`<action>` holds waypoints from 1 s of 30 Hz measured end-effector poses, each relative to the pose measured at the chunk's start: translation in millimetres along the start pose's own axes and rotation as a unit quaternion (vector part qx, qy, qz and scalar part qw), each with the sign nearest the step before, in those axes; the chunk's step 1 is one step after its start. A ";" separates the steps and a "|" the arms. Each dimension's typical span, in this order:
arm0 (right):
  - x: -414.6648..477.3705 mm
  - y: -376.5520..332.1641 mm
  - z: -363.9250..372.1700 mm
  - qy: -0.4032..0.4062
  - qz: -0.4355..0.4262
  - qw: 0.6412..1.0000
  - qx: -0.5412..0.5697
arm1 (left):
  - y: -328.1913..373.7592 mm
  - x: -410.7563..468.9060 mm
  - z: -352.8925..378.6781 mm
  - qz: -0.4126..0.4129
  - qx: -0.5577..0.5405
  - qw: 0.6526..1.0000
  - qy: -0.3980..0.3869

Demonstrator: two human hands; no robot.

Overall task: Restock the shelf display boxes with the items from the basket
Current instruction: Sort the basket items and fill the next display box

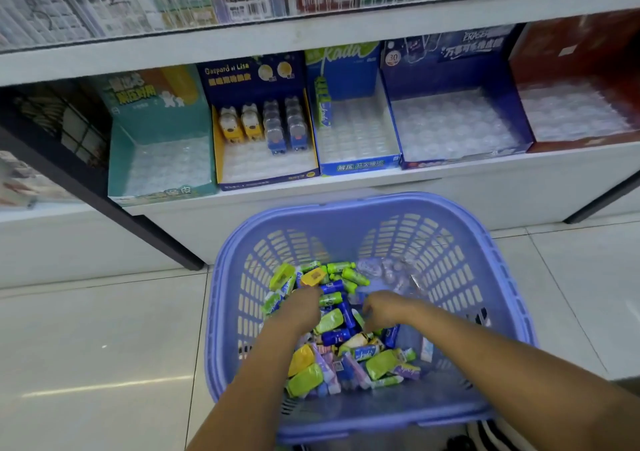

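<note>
Head view: left hand [304, 307] and right hand [382, 312] are both down in the blue basket [512, 277], on the pile of small packets [332, 350]. Fingertips buried, can't tell grip on either. Basket sits on floor tiles [104, 329] below the shelf's display boxes [356, 170]; navy box [221, 152] holds a few yellow and blue items.

Left hand [302, 307]: bare forearm stretched forward and down, back of hand up, fingers hidden. Right hand [381, 310]: same reach, fingers bent downward, grip unclear. Hands near, not touching.
</note>
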State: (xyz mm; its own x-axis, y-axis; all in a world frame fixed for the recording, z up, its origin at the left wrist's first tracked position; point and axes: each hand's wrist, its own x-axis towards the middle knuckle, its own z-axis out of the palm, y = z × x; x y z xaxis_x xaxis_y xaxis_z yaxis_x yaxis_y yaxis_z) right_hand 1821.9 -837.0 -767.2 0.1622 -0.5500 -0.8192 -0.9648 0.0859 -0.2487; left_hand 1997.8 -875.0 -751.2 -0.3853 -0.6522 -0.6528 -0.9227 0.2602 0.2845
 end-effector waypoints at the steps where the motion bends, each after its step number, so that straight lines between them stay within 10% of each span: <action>1: 4.1 1.6 4.8 -0.002 0.001 1.000 0.008 | -1.3 1.9 5.2 -0.005 0.009 1.000 -0.013; 16: 9.3 -0.4 -21.7 0.015 -0.017 0.991 0.135 | -41.2 -7.7 -12.0 -0.089 0.164 0.982 -0.029; 23: -32.1 4.4 -61.0 -0.020 -0.124 0.864 0.488 | -21.8 -19.2 -50.6 -0.064 -0.084 0.994 0.027; 27: -57.1 5.9 -87.6 0.027 -0.167 0.777 0.606 | 8.7 -30.5 -83.3 0.013 -0.520 0.854 0.012; 30: -77.5 -2.5 -113.4 0.118 -0.197 0.692 0.684 | 30.2 -38.1 -104.0 0.062 -0.643 0.763 0.019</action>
State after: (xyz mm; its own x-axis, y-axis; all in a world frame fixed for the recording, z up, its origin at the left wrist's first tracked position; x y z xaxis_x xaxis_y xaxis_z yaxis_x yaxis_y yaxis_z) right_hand 1788.3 -888.8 -644.5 0.1629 -0.8616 -0.4807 0.2699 0.5076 -0.8182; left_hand 1986.3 -916.4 -644.7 -0.4446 -0.7062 -0.5510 -0.0902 -0.5767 0.8119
